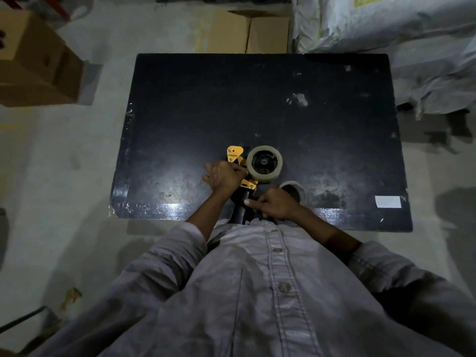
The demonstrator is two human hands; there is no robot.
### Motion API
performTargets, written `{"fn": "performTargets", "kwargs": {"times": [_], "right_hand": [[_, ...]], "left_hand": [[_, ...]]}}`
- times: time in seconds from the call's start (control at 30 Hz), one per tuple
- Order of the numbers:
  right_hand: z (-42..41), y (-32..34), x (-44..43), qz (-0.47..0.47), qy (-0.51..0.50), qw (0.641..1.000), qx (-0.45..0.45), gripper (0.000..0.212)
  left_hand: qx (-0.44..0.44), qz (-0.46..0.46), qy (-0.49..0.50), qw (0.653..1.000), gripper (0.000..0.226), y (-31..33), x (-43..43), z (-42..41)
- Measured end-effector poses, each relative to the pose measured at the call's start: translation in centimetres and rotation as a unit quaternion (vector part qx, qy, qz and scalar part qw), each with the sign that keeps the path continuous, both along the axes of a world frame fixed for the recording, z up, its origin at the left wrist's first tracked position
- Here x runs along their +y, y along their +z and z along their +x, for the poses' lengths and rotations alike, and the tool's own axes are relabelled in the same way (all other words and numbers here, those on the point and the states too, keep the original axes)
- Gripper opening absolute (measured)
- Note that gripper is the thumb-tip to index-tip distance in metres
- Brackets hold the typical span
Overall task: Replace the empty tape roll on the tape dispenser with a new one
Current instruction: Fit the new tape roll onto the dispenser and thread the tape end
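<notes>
A yellow and black tape dispenser point(235, 153) lies on the black table point(257, 99) near its front edge. A full roll of clear tape point(264, 163) sits on the dispenser's wheel. My left hand point(223, 176) rests on the yellow frame beside the roll, fingers pinched at the roll's left edge. My right hand point(274, 204) is closed around the black handle point(240, 211). Behind my right hand lies an empty cardboard tape core point(296, 189), partly hidden.
Cardboard boxes point(36, 60) stand on the floor at the left, and another box point(247, 32) lies behind the table. Large grey sacks point(399, 34) are piled at the right. A white label point(388, 201) is stuck on the table's front right corner.
</notes>
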State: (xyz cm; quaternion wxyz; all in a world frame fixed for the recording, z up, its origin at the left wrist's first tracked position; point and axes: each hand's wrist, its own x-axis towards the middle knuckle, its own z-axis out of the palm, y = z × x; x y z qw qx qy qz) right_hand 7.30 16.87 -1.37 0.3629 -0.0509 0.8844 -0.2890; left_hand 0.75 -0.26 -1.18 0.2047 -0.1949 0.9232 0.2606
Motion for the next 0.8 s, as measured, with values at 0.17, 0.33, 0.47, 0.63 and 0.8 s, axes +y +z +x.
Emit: {"fn": "performTargets", "kwargs": {"times": [0.17, 0.33, 0.47, 0.63, 0.8], "right_hand": [[0.2, -1.0, -3.1, -0.021, -0.055, 0.991, -0.12, 0.073], [0.2, -1.7, -3.7, -0.097, -0.229, 0.953, -0.175, 0.046], [0.4, -1.6, -3.2, -0.068, -0.254, 0.954, -0.146, 0.047], [-0.1, -1.4, -2.1, -0.051, -0.247, 0.962, -0.101, 0.059], [-0.5, -1.5, -1.6, -0.041, -0.231, 0.967, -0.097, 0.061]], "left_hand": [[-0.021, 0.024, 0.028, 0.999, 0.029, -0.1, -0.3, -0.1], [-0.004, 0.015, 0.019, 1.0, 0.03, 0.0, -0.6, -0.1], [0.007, 0.02, 0.052, 0.998, 0.033, -0.1, -1.4, 0.0], [-0.003, 0.059, 0.128, 0.99, 0.033, 0.0, -2.2, -0.5], [-0.009, 0.056, 0.134, 0.989, 0.037, 0.0, -2.3, -0.3]]}}
